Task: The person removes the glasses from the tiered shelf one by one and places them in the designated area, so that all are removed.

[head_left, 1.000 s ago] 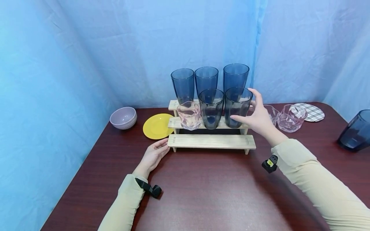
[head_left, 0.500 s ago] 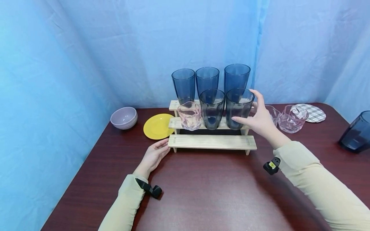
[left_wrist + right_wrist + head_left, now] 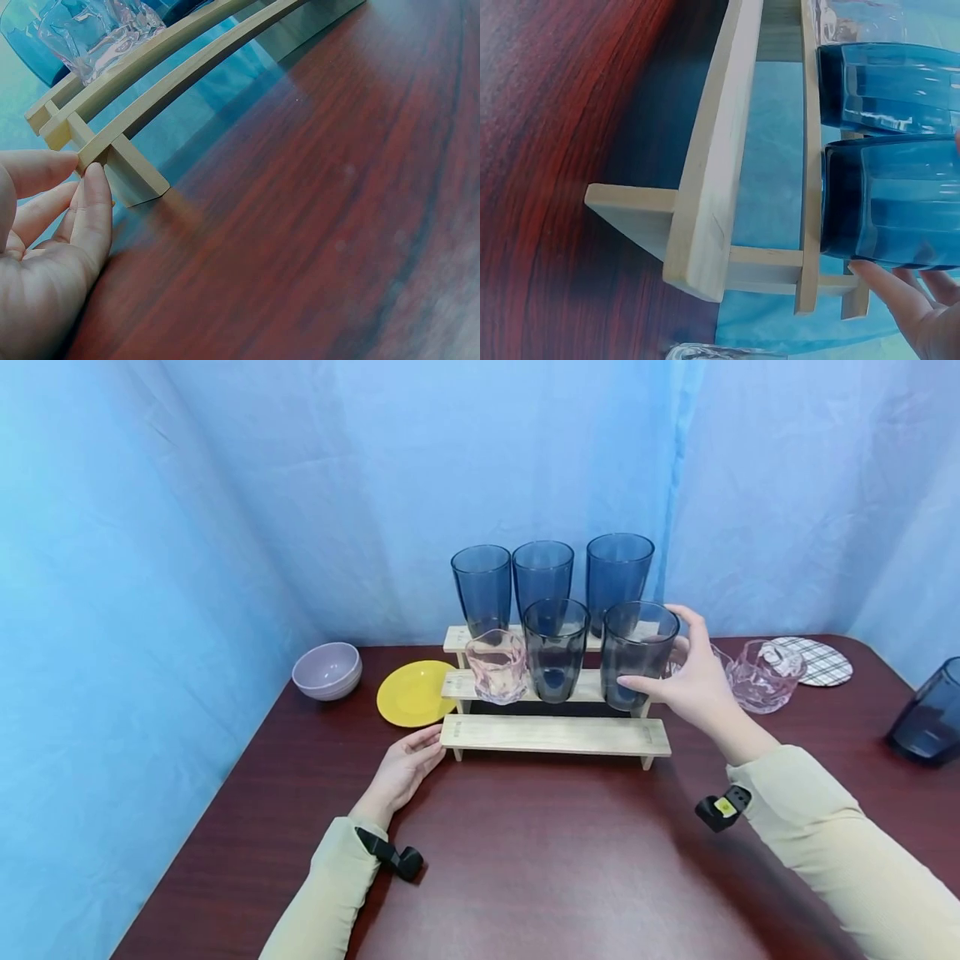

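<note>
My right hand grips a dark blue drinking glass from its right side, thumb in front. The glass stands at the right end of the middle step of a wooden three-step rack; in the right wrist view its base is right at that step. My left hand pinches the left end of the lowest step, thumb and finger at its corner. Also on the middle step are another blue glass and a short pink wavy glass. Three tall blue glasses line the top step.
A lilac bowl and a yellow plate are left of the rack. To the right are pink glasses, a checked round plate and another blue glass. Blue curtain hangs behind the table.
My right hand has shifted the gripped glass a little to the right, widening its gap from the neighbouring glass. The left hand stays at the rack's corner. The head view has tilted slightly.
</note>
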The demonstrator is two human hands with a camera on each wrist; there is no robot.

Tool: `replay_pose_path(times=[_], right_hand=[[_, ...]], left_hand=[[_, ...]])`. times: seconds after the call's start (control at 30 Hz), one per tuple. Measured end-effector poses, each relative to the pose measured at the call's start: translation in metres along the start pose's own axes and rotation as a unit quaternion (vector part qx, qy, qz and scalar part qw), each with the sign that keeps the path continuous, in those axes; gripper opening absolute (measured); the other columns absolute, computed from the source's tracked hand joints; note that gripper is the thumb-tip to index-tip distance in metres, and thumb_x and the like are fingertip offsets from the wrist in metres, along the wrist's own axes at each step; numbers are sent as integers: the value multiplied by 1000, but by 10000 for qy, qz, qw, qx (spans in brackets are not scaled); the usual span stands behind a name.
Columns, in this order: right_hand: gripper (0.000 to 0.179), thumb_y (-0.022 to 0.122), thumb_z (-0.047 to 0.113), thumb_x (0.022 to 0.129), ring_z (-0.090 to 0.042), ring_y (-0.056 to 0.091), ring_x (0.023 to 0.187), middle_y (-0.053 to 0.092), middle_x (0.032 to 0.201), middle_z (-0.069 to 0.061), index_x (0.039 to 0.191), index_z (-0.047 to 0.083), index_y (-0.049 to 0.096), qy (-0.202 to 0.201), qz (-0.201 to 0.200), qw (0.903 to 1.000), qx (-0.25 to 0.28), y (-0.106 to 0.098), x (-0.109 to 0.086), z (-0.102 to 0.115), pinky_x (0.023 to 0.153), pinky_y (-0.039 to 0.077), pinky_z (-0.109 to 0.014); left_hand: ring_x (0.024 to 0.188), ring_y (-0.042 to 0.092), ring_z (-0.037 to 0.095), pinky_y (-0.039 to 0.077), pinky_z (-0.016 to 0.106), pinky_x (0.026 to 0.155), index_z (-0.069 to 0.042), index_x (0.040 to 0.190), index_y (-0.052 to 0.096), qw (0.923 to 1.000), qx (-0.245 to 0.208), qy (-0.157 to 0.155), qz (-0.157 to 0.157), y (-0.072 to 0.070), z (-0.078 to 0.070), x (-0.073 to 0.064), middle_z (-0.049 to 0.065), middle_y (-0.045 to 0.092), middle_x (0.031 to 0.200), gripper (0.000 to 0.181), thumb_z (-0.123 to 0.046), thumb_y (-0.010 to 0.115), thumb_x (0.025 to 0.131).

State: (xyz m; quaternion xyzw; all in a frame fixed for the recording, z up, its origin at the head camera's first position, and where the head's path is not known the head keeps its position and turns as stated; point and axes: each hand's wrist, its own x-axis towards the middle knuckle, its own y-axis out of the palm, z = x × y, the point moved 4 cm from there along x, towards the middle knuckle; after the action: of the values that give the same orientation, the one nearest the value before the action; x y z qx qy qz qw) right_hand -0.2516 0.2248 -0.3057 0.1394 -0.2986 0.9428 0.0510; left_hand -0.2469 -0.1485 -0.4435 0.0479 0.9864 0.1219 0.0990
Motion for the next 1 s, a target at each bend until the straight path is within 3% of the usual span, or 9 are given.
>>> replay_pose_path(times=[0.07, 0.13, 0.3, 0.37, 0.43, 0.6, 0.73, 0.83, 1.0], right_hand=[[105, 83, 31, 71, -39, 42, 128, 43, 135, -24, 148, 26, 12, 66, 18, 9999, 77, -2, -2, -1, 83, 49, -52], [105, 84, 31, 71, -39, 38, 132, 42, 137, -23, 148, 27, 12, 81, -20, 10000, 48, -4, -4, -2, 86, 48, -51], [102, 85, 27, 70, -32, 49, 124, 57, 124, -17, 147, 26, 17, -130, -264, 9995, -108, -8, -7, -1, 68, 47, -17], [101, 85, 25, 69, -30, 52, 119, 61, 119, -17, 146, 26, 19, -239, -338, 9991, -126, -9, -9, -1, 60, 45, -12], [101, 85, 25, 69, -29, 53, 116, 61, 118, -16, 146, 26, 20, -287, -399, 9986, -205, -11, -11, 0, 57, 45, -16], [103, 87, 23, 67, -28, 52, 119, 61, 114, -15, 146, 27, 21, -275, -494, 9980, -288, -18, -15, -2, 76, 43, -32], [103, 87, 18, 66, -2, 55, 107, 61, 107, 0, 145, 28, 21, -387, -559, 9976, -166, -25, -19, -7, 75, 48, -20], [103, 86, 12, 66, 14, 49, 94, 55, 103, 17, 144, 28, 22, -512, -603, 9969, -26, -31, -23, -10, 62, 48, -8], [101, 85, 2, 65, 15, 53, 89, 54, 98, 29, 143, 27, 25, -548, -708, 9958, 195, -41, -32, -16, 65, 48, -5]], left_hand=[[93, 59, 4, 51, 16, 84, 7, 140, 38, 10000, -1, -16, -19, 0, 1, -1, 7, 52, 115, 46, 7, 47, 94], [93, 59, 4, 51, 16, 84, 7, 140, 38, 10000, 9, -25, -25, 0, 1, -1, 7, 52, 114, 46, 7, 47, 94], [94, 58, 4, 50, 16, 84, 7, 140, 38, 10000, 63, 3, -5, 0, 0, -1, 8, 51, 116, 46, 7, 46, 95], [94, 58, 4, 50, 16, 85, 6, 140, 38, 10000, 86, 13, 5, 0, 0, -1, 8, 51, 117, 46, 7, 46, 95], [94, 59, 4, 50, 16, 85, 6, 140, 39, 10000, 42, -2, 4, 0, 0, 0, 7, 51, 117, 46, 7, 46, 95], [94, 58, 3, 50, 16, 85, 7, 141, 37, 10000, 28, -27, 32, 1, 0, 0, 8, 50, 117, 46, 7, 45, 95], [94, 58, 4, 50, 16, 85, 5, 141, 38, 10000, 17, -68, -8, 1, -1, 1, 7, 50, 117, 46, 7, 45, 95], [94, 58, 4, 50, 16, 85, 5, 141, 38, 10000, 56, -60, 5, 1, -1, 2, 6, 50, 116, 46, 7, 45, 95], [94, 58, 4, 50, 16, 85, 5, 141, 37, 9999, 61, -70, 51, 1, -1, 1, 4, 51, 113, 47, 7, 45, 95]])
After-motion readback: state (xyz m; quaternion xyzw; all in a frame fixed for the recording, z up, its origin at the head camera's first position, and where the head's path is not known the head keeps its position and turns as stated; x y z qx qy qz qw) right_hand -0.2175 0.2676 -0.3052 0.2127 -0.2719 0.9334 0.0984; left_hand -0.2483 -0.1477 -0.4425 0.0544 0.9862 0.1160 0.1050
